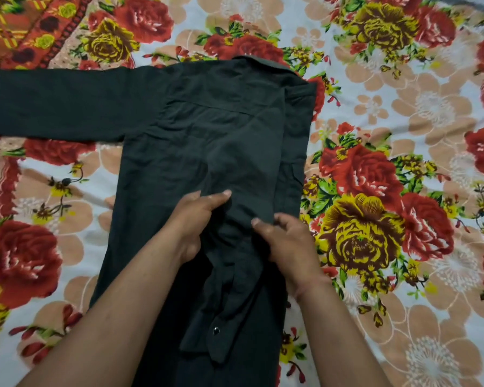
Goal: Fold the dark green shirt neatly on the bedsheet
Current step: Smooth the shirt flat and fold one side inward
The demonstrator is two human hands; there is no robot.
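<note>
Floral bedsheet (403, 113) fills view; patterned orange cloth (25, 26) top-left.

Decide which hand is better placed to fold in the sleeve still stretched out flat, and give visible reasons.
Probably the left hand: the outstretched sleeve lies on its side of the dark green shirt. The right hand rests on the folded sleeve and would have to cross over.
</note>
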